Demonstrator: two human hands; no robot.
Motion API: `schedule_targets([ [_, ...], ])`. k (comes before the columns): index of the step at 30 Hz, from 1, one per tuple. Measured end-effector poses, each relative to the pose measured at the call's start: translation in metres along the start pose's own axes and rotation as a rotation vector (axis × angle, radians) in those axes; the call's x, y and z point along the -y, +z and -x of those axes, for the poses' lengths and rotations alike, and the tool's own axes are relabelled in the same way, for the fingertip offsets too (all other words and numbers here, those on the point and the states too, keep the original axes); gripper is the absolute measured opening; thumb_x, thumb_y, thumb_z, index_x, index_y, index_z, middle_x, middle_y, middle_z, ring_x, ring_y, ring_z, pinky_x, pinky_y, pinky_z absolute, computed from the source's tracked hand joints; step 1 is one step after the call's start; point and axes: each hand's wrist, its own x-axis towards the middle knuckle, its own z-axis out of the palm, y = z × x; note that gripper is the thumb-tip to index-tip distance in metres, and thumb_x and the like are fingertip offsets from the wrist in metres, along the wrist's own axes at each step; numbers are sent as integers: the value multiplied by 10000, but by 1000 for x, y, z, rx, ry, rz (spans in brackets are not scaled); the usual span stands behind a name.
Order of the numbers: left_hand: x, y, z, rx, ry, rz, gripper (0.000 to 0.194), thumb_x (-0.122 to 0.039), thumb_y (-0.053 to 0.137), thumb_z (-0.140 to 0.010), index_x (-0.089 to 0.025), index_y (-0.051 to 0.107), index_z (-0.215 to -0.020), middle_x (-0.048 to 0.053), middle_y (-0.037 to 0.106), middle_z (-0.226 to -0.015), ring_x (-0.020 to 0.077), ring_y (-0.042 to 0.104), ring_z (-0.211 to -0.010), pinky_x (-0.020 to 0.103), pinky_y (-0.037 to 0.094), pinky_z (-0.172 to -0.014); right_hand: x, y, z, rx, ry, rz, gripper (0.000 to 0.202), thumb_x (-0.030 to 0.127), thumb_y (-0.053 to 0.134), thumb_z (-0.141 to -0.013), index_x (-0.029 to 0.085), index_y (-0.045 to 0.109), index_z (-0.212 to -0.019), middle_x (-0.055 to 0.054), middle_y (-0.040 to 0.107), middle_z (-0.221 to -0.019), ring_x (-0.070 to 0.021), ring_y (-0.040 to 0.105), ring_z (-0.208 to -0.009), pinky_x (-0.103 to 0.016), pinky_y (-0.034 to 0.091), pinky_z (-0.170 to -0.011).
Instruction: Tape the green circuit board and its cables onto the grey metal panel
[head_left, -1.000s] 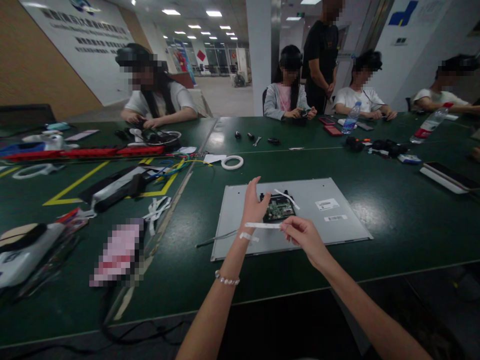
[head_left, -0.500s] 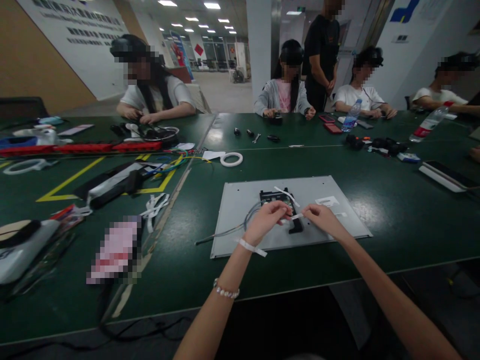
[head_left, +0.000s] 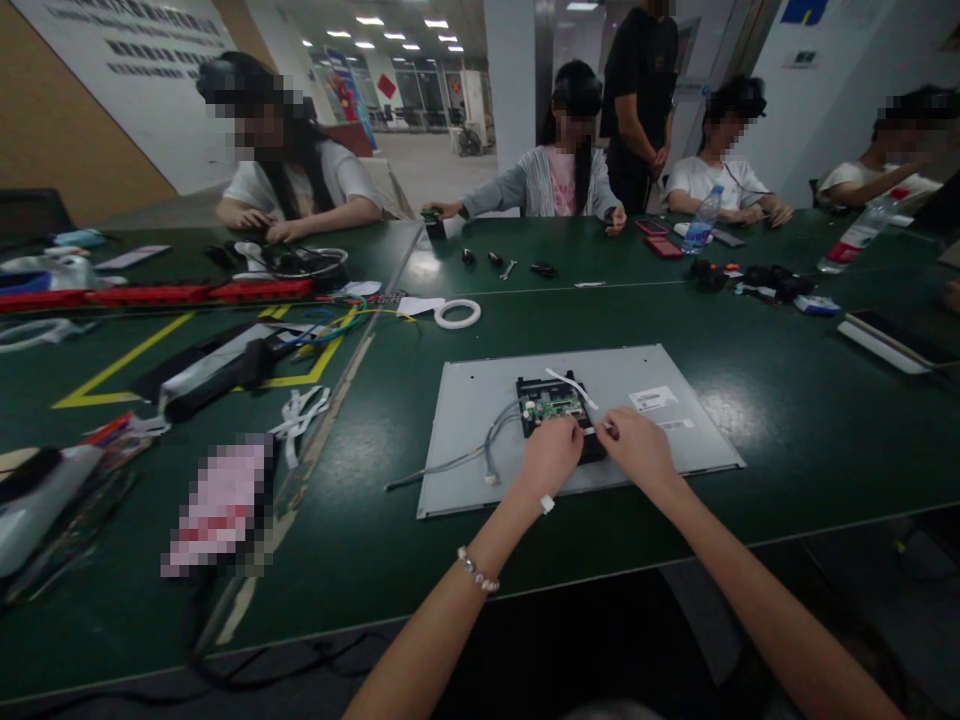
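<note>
A light grey panel (head_left: 480, 400) lies on the green table, with a black frame holding a green circuit board (head_left: 551, 402) on it. A white strip (head_left: 571, 387) crosses the top of that frame. My left hand (head_left: 553, 448) is closed at the frame's lower part, and my right hand (head_left: 637, 445) is closed just to its right. Between their fingertips runs a short piece of white tape (head_left: 589, 431), pinched at both ends. Grey cables (head_left: 457, 462) trail from the board to the left. Part of the board is hidden by my hands.
A white tape roll (head_left: 457, 314) stands beyond the panel. White strips (head_left: 301, 415) and a pouch (head_left: 225, 500) lie left. Across the table are bottles (head_left: 703, 222), a small wrench (head_left: 508, 270) and several people. One person's hand (head_left: 448, 209) touches a small black object (head_left: 433, 226).
Both my hands have turned palm down and come lower over the frame, showing more of the board. The person opposite has moved the small black object toward the left.
</note>
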Motion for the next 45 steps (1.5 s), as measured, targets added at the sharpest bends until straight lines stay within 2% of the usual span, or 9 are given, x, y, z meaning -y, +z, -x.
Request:
schedule_targets([
  [9, 3, 0, -4, 1, -83, -57, 232, -275, 531, -801, -142, 721, -803, 144, 692, -791, 275, 651, -814, 351, 470, -740, -3, -2, 4, -35, 83, 91, 256, 450, 506, -884, 201, 495, -945, -61, 610, -874, -209, 584, -811, -278, 335, -594],
  [20, 9, -16, -4, 109, -140, -93, 339, -416, 544, -794, -144, 717, -689, 99, 652, -639, 208, 626, -671, 275, 430, -614, -17, -4, 10, -48, 187, 75, 210, 345, 522, -884, 202, 498, -1035, -35, 626, -871, -187, 596, -782, -263, 314, -582],
  [27, 24, -24, -4, 113, -129, 34, 294, -320, 550, -754, -171, 641, -518, 22, 550, -465, 142, 532, -508, 238, 362, -529, -19, -10, 14, -156, 189, -253, 220, 264, 495, -862, 185, 562, -1056, -11, 621, -759, -167, 588, -721, -266, 380, -657],
  [29, 26, -26, -5, 130, -124, 219, 336, -359, 533, -778, -166, 616, -516, -7, 504, -423, 115, 482, -441, 225, 345, -494, -9, -16, 20, -180, 158, -456, 215, 296, 498, -860, 176, 589, -1013, -21, 627, -775, -159, 592, -732, -264, 410, -679],
  [31, 24, -28, -7, 104, -121, 439, 386, -428, 502, -806, -159, 599, -546, -32, 463, -403, 93, 425, -390, 213, 322, -457, 10, -20, 28, -123, 138, -715, 246, 363, 491, -872, 177, 601, -989, -34, 639, -821, -157, 607, -757, -249, 434, -646],
  [35, 17, -30, -13, -52, -101, 691, 413, -482, 483, -818, -157, 569, -578, -57, 422, -391, 76, 367, -367, 199, 285, -423, 62, -20, 45, 183, 97, -1202, 353, 458, 491, -877, 192, 577, -1093, -63, 637, -1026, -169, 625, -898, -221, 478, -597],
  [38, 17, -30, -17, -152, -111, 685, 413, -474, 486, -818, -156, 568, -566, -56, 419, -379, 79, 368, -374, 200, 289, -433, 93, -12, 51, 286, 95, -1403, 373, 423, 559, -843, 193, 556, -1137, -57, 636, -1005, -161, 628, -871, -223, 506, -607],
  [42, 26, -32, -18, -251, -126, 591, 405, -447, 491, -813, -160, 562, -537, -44, 448, -383, 90, 408, -399, 206, 305, -461, 109, -5, 49, 207, 157, -1450, 274, 349, 606, -807, 164, 606, -1009, -21, 624, -770, -130, 604, -681, -193, 478, -501],
  [45, 34, -37, -17, -313, -121, 515, 411, -443, 478, -823, -163, 574, -538, -34, 482, -404, 102, 451, -428, 212, 317, -483, 112, -6, 49, 177, 135, -1457, 175, 312, 603, -805, 154, 628, -877, -10, 603, -717, -116, 586, -645, -178, 468, -475],
])
